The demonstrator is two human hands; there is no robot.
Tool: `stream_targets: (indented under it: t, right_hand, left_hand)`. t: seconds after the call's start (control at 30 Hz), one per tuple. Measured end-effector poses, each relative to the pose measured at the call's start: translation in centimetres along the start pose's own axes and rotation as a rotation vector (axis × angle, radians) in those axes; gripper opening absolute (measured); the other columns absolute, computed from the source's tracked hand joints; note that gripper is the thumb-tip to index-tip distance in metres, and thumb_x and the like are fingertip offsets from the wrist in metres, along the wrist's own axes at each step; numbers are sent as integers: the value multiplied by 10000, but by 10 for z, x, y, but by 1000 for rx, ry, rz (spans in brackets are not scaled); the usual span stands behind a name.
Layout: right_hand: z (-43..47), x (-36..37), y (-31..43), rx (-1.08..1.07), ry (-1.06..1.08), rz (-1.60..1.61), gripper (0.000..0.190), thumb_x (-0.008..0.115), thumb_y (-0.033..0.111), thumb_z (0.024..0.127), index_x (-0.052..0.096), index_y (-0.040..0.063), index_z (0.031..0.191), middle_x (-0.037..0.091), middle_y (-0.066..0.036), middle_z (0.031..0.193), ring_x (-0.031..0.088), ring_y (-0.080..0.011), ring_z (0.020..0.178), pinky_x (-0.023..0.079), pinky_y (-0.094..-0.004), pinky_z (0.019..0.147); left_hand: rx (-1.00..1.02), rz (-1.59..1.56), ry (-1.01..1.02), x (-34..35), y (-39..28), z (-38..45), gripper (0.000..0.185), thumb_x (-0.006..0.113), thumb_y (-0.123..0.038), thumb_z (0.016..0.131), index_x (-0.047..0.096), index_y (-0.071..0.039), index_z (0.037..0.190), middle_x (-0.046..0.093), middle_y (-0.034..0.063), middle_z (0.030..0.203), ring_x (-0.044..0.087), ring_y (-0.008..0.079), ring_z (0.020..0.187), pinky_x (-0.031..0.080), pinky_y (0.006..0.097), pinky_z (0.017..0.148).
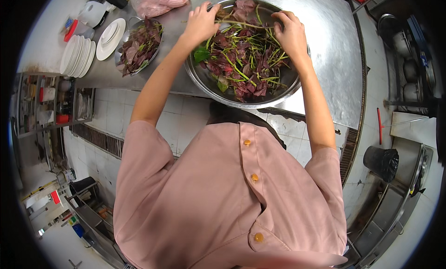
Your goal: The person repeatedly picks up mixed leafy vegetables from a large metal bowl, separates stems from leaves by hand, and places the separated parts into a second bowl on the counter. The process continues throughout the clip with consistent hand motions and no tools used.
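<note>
A wide stainless steel bowl (217,98) holds purple-red leafy greens (240,60) with bright green stems. Above the far part of the bowl, a long pale stem (244,24) stretches from one hand to the other. My left hand (203,23) grips its left end near the bowl's rim, with brownish leaves beside the fingers. At the other end, my right hand (291,32) has thumb and fingers curled about the stem; its fingertips are partly hidden. A loose green leaf (201,54) lies inside the bowl's left side.
To the left, a smaller metal colander (155,49) holds similar leaves. Beyond it are stacked white plates (77,56), more white dishes (110,39) and a plastic bag of pink contents (158,2). The steel table (334,60) ends at the right. A black bin (379,162) stands on the tiled floor.
</note>
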State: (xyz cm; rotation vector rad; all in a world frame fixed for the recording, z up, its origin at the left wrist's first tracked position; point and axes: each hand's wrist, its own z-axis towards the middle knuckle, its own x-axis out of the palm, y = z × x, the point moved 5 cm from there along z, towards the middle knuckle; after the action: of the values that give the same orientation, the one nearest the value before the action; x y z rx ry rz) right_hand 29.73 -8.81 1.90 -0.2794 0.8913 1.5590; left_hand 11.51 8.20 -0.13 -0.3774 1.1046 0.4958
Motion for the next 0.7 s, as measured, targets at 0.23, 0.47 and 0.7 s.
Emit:
stream_targets:
  t: [0.23,0.47,0.7]
  right_hand:
    - [-22,-3,-10,290,340,169,189,590,137,839,697,84,985,688,-135,913,652,-327,831,505,-398,774]
    - [-30,-1,-12,326,401,195,209,582,154,847,700,84,1005,691,-156,859,656,-338,808,507,-409,754]
    - [-31,4,-12,331,461,200,219,578,159,853,690,83,1025,693,-150,854,663,-324,838,510,-400,766]
  left_hand:
    - [357,-44,679,50,-72,-14,504,675,-221,819,544,-128,1296,620,157,1137,579,329,1075,471,433,933]
    - [105,-103,907,100,-58,-6,912,752,-385,737,274,-126,1469,589,190,1249,582,338,1123,477,408,934]
    - [146,-584,667,31,-40,35,265,560,-235,940,648,-42,1098,685,135,904,647,241,885,488,345,824]
